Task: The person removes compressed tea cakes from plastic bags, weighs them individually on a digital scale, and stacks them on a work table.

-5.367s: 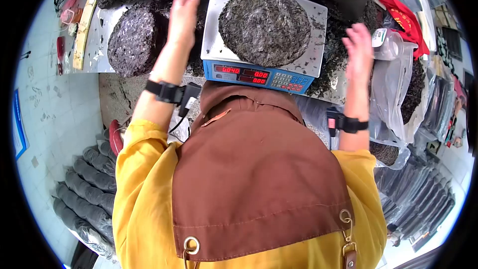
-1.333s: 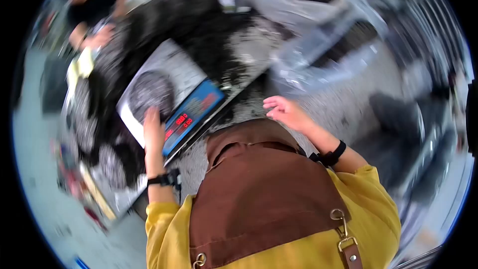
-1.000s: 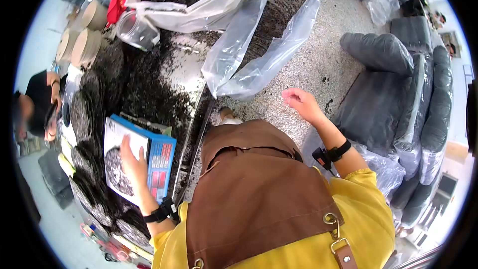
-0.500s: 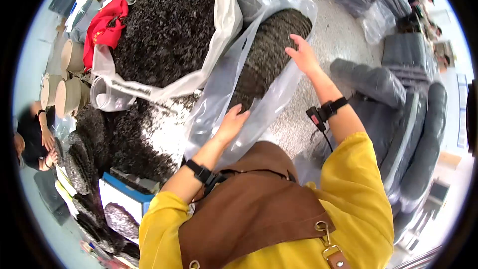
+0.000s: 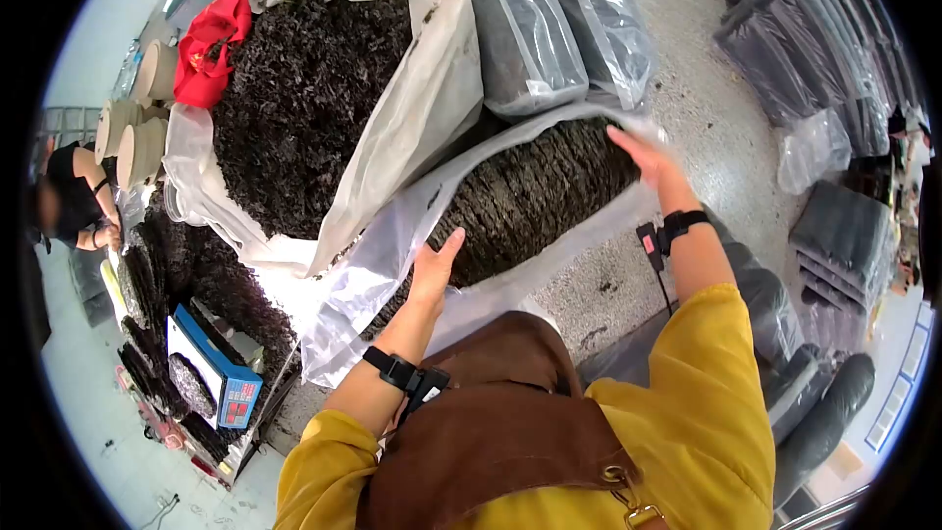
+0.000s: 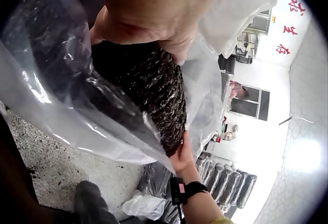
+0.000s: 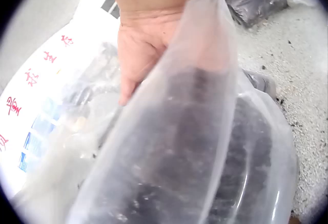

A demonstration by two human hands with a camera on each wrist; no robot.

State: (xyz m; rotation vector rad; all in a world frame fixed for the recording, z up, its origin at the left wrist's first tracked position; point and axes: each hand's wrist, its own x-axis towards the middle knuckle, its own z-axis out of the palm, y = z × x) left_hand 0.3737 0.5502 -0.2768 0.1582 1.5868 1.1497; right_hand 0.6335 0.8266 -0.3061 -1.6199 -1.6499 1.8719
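Observation:
A long stack of dark, round dried seaweed cakes (image 5: 535,201) lies in a clear plastic bag (image 5: 343,319) whose mouth is spread wide. My left hand (image 5: 432,270) touches the stack's near side, thumb pointing up; in the left wrist view this hand (image 6: 148,19) spans the dark surface, its fingers partly hidden. At the stack's far end, my right hand (image 5: 655,165) lies with straight fingers against the cakes. The right wrist view shows this hand (image 7: 148,49) partly behind the bag's film (image 7: 169,126), with the stack blurred through the plastic.
A big white sack (image 5: 392,152) of loose dark seaweed (image 5: 304,108) stands just beyond. Left are the blue scale (image 5: 231,393), with a seaweed cake (image 5: 191,383) on it, and another person (image 5: 74,191). Wrapped dark bundles (image 5: 520,29) stand at the back and right.
Both hands have left the scale and turned right to the bagged stack. The left hand has come to its near side, the right to its far end. The scale now sits far left.

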